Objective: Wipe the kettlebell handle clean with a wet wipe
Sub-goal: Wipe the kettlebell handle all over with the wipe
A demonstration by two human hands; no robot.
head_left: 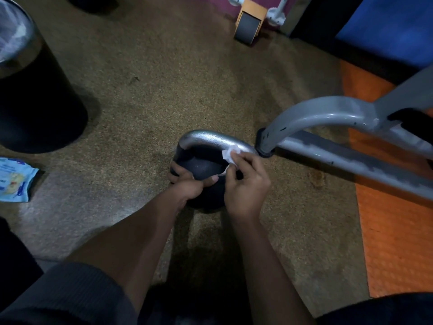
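A black kettlebell (201, 170) with a silver handle (206, 136) stands on the speckled floor in the middle of the view. My left hand (187, 184) grips the ball of the kettlebell from its near left side, thumb across the front. My right hand (246, 184) pinches a small white wet wipe (230, 153) and presses it against the right end of the handle, where the handle curves down. The lower right of the kettlebell is hidden behind my right hand.
A grey metal bench frame (328, 116) with a foot (263, 146) stands just right of the handle, over an orange mat (393, 242). A black bin (35, 102) stands at the left, with a blue wet-wipe pack (14, 179) beside it. An orange-framed wheel (247, 25) is at the back.
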